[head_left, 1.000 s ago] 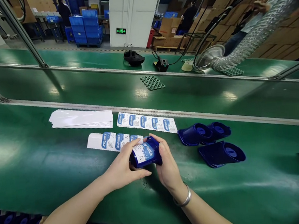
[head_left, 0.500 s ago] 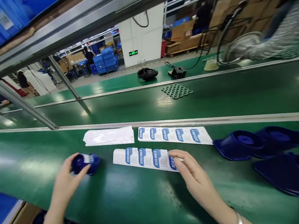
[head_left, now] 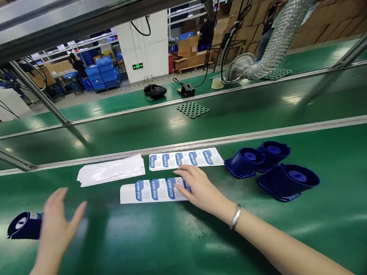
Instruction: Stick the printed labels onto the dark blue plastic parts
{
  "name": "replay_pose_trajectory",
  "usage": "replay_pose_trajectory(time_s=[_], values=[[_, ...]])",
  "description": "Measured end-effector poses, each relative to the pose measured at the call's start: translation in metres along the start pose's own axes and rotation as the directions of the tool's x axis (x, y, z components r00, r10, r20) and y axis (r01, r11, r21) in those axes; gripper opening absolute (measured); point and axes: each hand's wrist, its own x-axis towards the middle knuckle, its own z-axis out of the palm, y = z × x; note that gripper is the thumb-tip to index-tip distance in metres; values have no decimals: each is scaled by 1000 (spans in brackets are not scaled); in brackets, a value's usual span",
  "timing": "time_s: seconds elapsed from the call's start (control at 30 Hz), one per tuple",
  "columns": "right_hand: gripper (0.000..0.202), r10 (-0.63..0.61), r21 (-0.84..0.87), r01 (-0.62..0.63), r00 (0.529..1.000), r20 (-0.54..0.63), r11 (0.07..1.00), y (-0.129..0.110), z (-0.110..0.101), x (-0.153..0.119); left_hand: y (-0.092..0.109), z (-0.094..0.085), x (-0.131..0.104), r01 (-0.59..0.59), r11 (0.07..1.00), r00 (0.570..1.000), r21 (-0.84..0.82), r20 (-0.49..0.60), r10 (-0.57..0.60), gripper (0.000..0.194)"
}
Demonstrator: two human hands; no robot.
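My left hand point(head_left: 59, 223) is raised at the left, thumb and fingers spread, holding nothing. Just beside it, partly hidden behind the fingers, a dark blue plastic part point(head_left: 25, 226) rests on the green table. My right hand point(head_left: 198, 186), with fingers apart, hovers at the right end of a label strip point(head_left: 151, 191) printed in blue and white. Behind that strip are more printed label sheets point(head_left: 185, 158) and, to the left, white blank strips point(head_left: 112, 169). Several dark blue parts, among them a large one point(head_left: 287, 180), stand right of my right hand.
A metal rail point(head_left: 134, 152) runs behind the labels. Farther back are a green mat point(head_left: 193, 109), a black device point(head_left: 155, 91), a soldering stand point(head_left: 186, 90) and a silver duct point(head_left: 289, 29). A slanted metal post point(head_left: 7, 155) stands at the left.
My left hand has let go of the blue part, which now sits farther left. My right hand stays near the strip's right end. The view has shifted to the right.
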Motion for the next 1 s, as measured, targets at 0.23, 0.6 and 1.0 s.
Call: replay_pose_trajectory(time_s=[0.23, 0.6, 1.0], values=[[39, -206, -80, 214, 974, 95, 974, -39, 46, 65, 124, 68, -19, -339, 913, 908, -226, 175, 380, 90], [20, -465, 12, 467, 883, -59, 884, -52, 31, 60, 107, 117, -22, -420, 900, 876, -118, 206, 436, 66], [105, 197, -421, -222, 975, -103, 879, 84, -123, 0, 111, 133, -20, -411, 903, 887, -123, 174, 428, 92]])
